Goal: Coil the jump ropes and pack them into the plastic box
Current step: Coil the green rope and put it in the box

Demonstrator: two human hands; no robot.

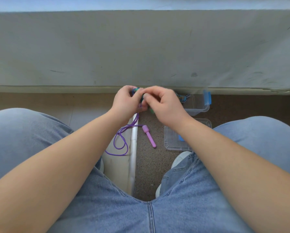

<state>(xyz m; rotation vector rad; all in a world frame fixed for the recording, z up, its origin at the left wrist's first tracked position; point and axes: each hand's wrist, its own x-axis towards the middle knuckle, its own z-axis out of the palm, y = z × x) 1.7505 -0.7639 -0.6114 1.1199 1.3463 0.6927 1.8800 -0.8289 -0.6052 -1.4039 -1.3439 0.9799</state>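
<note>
- Thin purple jump rope (122, 140): loose loops on the floor, rising into the hands; its pink plastic handle (149, 136) lies beside it.
- Left hand (125, 100) and right hand (162, 105): each grip closed round a blurred teal-and-purple bundle (137, 89), mostly hidden.
- Clear plastic box (199, 110), by the wall, partly behind the right hand.

Ahead of you a flat grey wall (140, 47) carries dark scuffs, with a pale blue band (140, 3) above it and a light ledge (56, 89) along its foot. Below you lies brown speckled floor (149, 165); a silvery strip (133, 157) divides it from a pale smooth panel (119, 167). The light is soft and even.
</note>
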